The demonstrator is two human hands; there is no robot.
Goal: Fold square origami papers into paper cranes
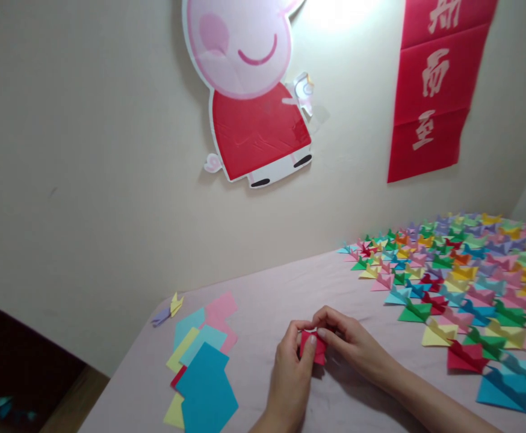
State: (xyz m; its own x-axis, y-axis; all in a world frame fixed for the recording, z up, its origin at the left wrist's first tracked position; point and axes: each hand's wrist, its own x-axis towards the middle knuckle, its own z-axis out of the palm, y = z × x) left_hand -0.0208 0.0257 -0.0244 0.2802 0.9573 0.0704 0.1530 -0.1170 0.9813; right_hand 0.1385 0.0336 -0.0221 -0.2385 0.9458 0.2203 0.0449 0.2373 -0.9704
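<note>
A small folded piece of red paper (313,350) is held up just above the pale pink cloth, between both hands. My left hand (289,367) grips it from the left, thumb across its front face. From the right, my right hand (342,334) pinches its upper edge between thumb and fingers. The fingertips cover part of the paper, so its folds are only partly seen. To the left of the hands lies a loose pile of coloured paper sheets, with a blue sheet (209,385) on top and a pink sheet (221,313) behind.
Rows of folded paper cranes (466,300) in many colours cover the right side of the pink cloth (263,288). Two small folded pieces (169,311), yellow and purple, lie at the far left. A wall with a pig cutout (258,132) and a red banner (441,90) stands behind.
</note>
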